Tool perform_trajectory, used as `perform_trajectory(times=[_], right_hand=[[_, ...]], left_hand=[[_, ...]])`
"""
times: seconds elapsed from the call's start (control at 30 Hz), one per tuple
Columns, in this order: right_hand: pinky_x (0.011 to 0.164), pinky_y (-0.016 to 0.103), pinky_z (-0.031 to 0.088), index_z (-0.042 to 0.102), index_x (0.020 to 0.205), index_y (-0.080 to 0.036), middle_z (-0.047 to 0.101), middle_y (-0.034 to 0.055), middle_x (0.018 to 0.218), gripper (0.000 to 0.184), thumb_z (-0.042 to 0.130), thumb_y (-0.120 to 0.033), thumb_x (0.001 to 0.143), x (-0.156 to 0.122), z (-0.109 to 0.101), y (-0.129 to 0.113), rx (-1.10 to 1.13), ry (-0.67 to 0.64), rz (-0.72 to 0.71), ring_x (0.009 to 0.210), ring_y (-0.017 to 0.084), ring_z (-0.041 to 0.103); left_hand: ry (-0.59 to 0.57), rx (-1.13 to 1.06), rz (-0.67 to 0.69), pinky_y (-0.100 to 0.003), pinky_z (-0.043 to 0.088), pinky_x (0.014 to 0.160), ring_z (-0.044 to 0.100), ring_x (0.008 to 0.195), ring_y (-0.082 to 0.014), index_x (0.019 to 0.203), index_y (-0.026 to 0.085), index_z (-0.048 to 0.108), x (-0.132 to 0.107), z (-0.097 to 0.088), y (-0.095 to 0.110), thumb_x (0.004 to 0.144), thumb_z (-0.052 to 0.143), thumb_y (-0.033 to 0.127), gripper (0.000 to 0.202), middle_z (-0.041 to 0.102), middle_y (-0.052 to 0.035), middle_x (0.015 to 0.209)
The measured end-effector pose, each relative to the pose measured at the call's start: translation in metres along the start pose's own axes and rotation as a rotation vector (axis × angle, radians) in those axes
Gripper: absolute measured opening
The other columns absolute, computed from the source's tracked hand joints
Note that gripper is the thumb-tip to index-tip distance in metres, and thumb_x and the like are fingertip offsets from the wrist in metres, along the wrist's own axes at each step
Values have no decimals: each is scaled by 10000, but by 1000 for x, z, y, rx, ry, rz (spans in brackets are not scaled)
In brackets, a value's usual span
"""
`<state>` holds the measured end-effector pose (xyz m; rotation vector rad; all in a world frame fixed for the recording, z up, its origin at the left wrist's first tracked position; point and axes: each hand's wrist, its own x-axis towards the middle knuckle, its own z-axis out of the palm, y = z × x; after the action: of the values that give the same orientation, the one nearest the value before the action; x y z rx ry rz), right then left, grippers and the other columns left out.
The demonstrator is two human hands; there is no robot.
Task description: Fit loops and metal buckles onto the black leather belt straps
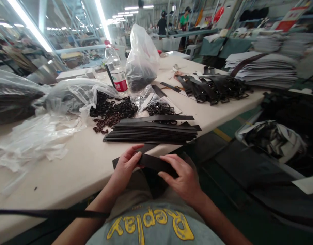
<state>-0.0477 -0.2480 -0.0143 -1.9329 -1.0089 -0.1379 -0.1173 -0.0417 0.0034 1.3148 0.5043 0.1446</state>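
A flat black strap (155, 162) is stretched between my two hands over the table's front edge. My left hand (128, 160) pinches its left part between thumb and fingers. Around its right part my right hand (183, 175) is closed, with thumb below and fingers on top. Just beyond my hands lies a stack of black straps (151, 133), with one loose strap (161, 118) across its back. Small black buckles or loops (118, 107) are heaped behind the stack, and brown loops (105, 123) lie to their left.
On the table (77, 177) stand a plastic bottle (118, 76) and a clear bag (141, 64) of dark pieces. Plastic sheeting (36, 136) covers the left. Finished-looking buckled straps (212, 86) and stacked sheets (261, 69) lie at the right. A filled bin (276, 143) stands beside the table.
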Motion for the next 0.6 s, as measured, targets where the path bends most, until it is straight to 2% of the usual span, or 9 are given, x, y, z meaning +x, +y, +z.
perform_trajectory(times=[0.17,0.33,0.4,0.5,0.6], right_hand=[[863,375,557,621,1196,-232,713,70,1056,317,669,-367,913,9,23,-8,17,61,-17,975,233,678],[800,364,544,653,1131,-183,725,89,975,264,597,-375,959,5,26,-5,-138,24,-71,892,235,678],[758,335,529,669,1062,-175,722,77,910,231,568,-364,976,4,25,-3,-158,10,-79,831,214,673],[702,303,492,676,937,-179,707,54,818,210,538,-325,995,4,21,-2,-183,19,-88,758,186,654],[656,299,452,663,863,-178,691,46,769,233,511,-284,1004,5,17,0,-240,34,-117,709,176,625]], left_hand=[[6,53,8,-218,525,632,575,659,-114,1300,191,614,-6,10,-3,769,739,444,602,621,18,738],[13,42,-52,-222,517,613,572,643,-120,1346,188,584,-5,9,-10,740,762,451,684,631,14,729],[-18,63,-45,-230,518,632,579,651,-124,1336,198,598,-5,8,-11,767,742,447,638,651,4,746],[-124,245,74,-273,535,719,629,747,-163,1204,214,697,-5,6,-8,810,709,431,450,705,-39,846],[-216,575,339,-337,529,855,661,925,-223,1033,249,775,-3,5,-2,808,729,356,253,725,-73,998]])
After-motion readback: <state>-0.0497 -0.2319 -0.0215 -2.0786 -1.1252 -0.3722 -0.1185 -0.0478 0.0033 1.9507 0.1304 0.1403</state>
